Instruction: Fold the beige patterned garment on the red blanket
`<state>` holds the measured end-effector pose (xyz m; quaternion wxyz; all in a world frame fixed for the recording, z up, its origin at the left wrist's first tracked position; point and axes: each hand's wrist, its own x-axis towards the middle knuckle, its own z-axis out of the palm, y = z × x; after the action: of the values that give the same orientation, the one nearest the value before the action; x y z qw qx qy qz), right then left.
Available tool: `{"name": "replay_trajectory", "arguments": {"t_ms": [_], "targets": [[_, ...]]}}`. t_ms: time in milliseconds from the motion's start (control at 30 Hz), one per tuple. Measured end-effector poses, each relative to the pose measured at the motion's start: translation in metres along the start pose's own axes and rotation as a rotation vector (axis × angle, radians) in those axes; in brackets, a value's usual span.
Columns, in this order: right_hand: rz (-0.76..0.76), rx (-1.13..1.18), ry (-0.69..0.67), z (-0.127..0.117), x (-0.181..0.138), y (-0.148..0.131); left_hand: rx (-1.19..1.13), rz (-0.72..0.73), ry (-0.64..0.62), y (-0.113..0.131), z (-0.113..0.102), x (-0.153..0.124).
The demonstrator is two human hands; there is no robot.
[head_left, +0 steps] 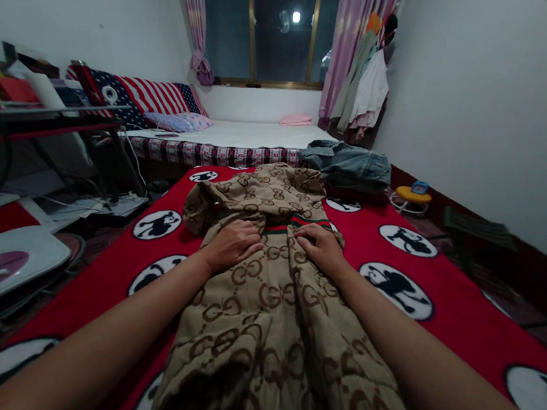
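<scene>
I'd take the soft-looking, probably light garment by its band; left hand, right hand touch it, grip unclear.

Purple curtains flank a dark, gold-framed window.

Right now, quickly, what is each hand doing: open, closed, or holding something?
Left hand: palm down on the patterned garment; open or gripping cannot be told.
Right hand: fingers bent on the garment near its striped band; grip cannot be told.
</scene>
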<state>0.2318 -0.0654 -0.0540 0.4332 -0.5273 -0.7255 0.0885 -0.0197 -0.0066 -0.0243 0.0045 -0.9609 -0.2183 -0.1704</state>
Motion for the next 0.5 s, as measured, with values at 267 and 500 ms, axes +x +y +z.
{"name": "replay_trajectory", "arguments": {"t_ms": [267, 500], "targets": [[-0.017, -0.186, -0.038, 0.001, 0.002, -0.010, -0.106, -0.024, 0.092, 0.012, -0.008, -0.013], [0.196, -0.433, -0.189, 0.019, -0.009, -0.038, -0.112, -0.059, -0.129, 0.060, 0.009, -0.045]]}}
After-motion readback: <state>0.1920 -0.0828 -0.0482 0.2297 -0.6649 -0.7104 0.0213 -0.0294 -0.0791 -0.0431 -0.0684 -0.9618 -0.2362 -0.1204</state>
